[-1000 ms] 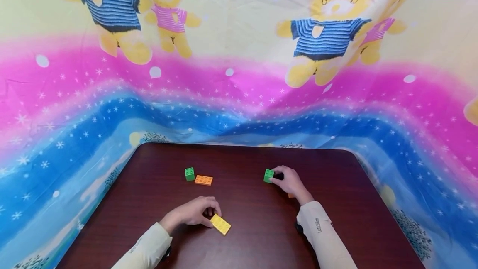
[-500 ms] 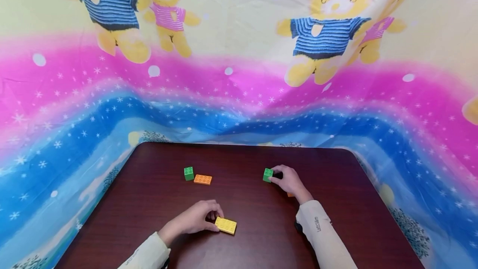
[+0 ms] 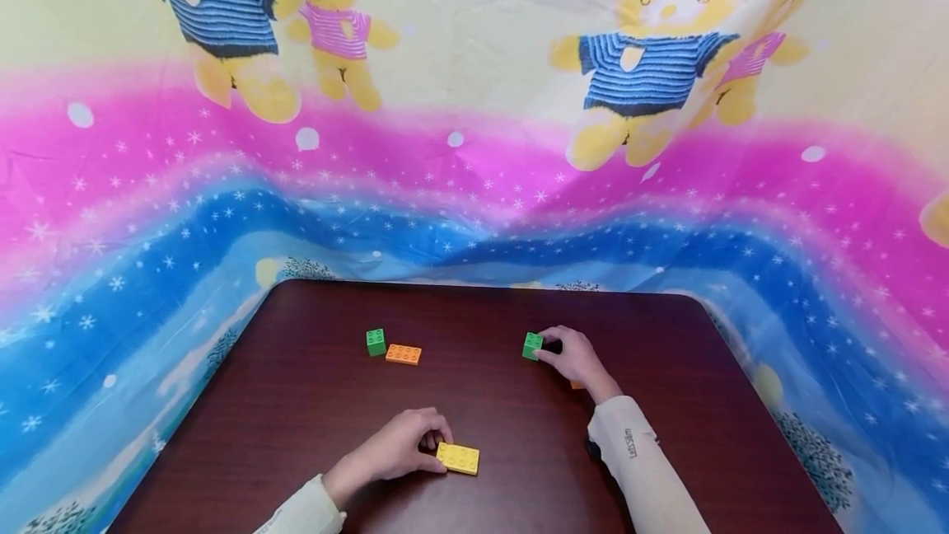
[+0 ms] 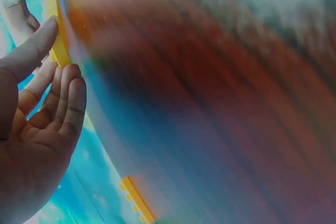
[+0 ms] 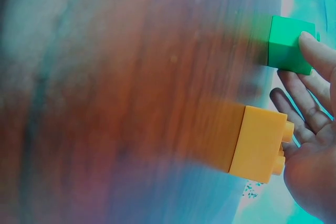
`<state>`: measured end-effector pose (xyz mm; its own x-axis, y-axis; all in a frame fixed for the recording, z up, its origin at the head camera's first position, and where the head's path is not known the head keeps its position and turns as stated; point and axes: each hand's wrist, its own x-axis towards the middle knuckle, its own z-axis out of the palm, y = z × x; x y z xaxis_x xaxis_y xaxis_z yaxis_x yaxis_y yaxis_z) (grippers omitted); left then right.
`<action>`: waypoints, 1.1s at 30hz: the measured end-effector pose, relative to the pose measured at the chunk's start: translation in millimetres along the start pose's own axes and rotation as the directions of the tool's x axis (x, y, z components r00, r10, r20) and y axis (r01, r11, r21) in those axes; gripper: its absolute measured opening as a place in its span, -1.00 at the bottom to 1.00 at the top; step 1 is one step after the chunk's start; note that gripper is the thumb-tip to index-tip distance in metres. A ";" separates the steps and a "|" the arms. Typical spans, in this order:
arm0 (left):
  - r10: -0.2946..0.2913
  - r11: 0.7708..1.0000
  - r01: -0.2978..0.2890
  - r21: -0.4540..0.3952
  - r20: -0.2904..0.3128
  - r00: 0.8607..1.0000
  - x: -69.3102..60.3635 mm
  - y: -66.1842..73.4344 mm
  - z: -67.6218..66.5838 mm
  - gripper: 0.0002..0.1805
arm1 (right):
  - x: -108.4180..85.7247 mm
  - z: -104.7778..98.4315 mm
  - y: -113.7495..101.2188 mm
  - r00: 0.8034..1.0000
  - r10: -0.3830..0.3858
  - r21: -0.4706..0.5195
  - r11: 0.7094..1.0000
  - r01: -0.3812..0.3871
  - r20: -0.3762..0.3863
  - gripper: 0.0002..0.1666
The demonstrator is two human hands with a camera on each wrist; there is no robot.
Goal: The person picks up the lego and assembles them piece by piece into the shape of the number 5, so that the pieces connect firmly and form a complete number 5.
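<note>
My left hand [image 3: 404,445] pinches one end of a flat yellow building block [image 3: 458,458] between thumb and fingers, low over the near middle of the table. The left wrist view shows the same yellow block [image 4: 59,30] edge-on at the fingertips. Farther back on the right, my right hand [image 3: 574,357] pinches a small green block [image 3: 532,345] with thumb and fingers. In the right wrist view that green block [image 5: 290,44] stands on the tabletop. An orange block [image 5: 258,144] with studs stands beside the right palm; in the head view the hand mostly hides it.
At the back left of the dark wooden table [image 3: 311,402] sit another green block [image 3: 376,342] and a flat orange block [image 3: 404,354], side by side. A patterned cloth [image 3: 474,188] hangs behind the table and along its sides.
My left hand has moved right and toward the near edge with the yellow block, which has turned from slanted to nearly level across the view. My right hand has stayed on the green block.
</note>
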<state>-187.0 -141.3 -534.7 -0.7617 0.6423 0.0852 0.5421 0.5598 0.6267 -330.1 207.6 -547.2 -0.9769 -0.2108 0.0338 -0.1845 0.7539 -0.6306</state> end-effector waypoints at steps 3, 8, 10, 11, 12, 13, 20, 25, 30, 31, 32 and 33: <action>0.000 1.000 0.000 0.001 -0.005 1.000 0.1 0.4 2.1 -0.71 | -0.4 -0.5 0.0 1.000 0.007 0.004 1.000 -0.007 -0.002 -0.54; -0.033 0.999 0.033 -0.007 0.011 0.999 -1.5 -3.1 5.4 -0.70 | -1.2 0.0 -0.5 1.000 0.015 0.012 1.000 -0.015 -0.004 -0.55; -0.042 0.999 0.042 -0.013 0.012 0.999 -2.1 -4.3 6.0 -0.69 | -1.5 0.0 -0.8 1.000 0.015 0.012 1.000 -0.015 -0.005 -0.55; -0.038 0.999 0.038 -0.013 0.008 0.999 -2.3 -4.7 6.3 -0.69 | -1.6 -0.1 -0.9 1.000 0.015 0.013 1.000 -0.015 -0.005 -0.55; -0.033 0.999 0.033 -0.012 0.003 0.999 -2.5 -5.0 6.7 -0.68 | -1.7 -0.3 -0.9 1.000 0.013 0.011 1.000 -0.013 -0.005 -0.55; -0.027 1.000 0.027 -0.014 -0.002 1.000 -2.6 -5.1 7.1 -0.68 | -1.7 -0.4 -0.9 1.000 0.008 0.008 1.000 -0.008 -0.005 -0.54; -0.017 1.000 0.017 -0.008 -0.031 0.999 -2.2 -3.3 8.9 -0.67 | -1.2 -1.9 -0.5 1.000 -0.002 0.001 1.000 0.002 0.002 -0.52; -0.023 1.000 0.022 -0.010 -0.036 0.999 -1.8 -1.5 8.5 -0.67 | -2.1 -2.6 -1.4 1.000 0.007 0.000 1.000 -0.007 0.002 -0.52; -0.018 1.000 0.017 -0.005 -0.048 0.999 -1.2 -1.9 8.1 -0.67 | -3.1 -2.7 -3.5 1.000 -0.007 0.000 1.000 0.007 -0.009 -0.53; -0.017 1.000 0.017 -0.005 -0.048 0.999 -1.0 -2.1 8.1 -0.67 | -3.8 -3.0 -4.3 1.000 -0.008 0.002 1.000 0.008 -0.011 -0.53; -0.018 1.000 0.018 -0.006 -0.048 0.999 -0.9 -2.4 8.1 -0.67 | -4.7 -3.4 -5.0 1.000 -0.012 0.002 1.000 0.012 -0.015 -0.53; -0.018 1.000 0.018 -0.006 -0.046 0.999 -0.8 -2.6 8.1 -0.67 | -5.7 -3.7 -5.6 1.000 -0.014 0.004 1.000 0.014 -0.018 -0.53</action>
<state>-184.9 -139.0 -542.6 -0.7870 0.6071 0.1098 0.5264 0.5679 0.6328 -323.9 207.0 -541.0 -0.9760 -0.2101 0.0568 -0.1979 0.7481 -0.6334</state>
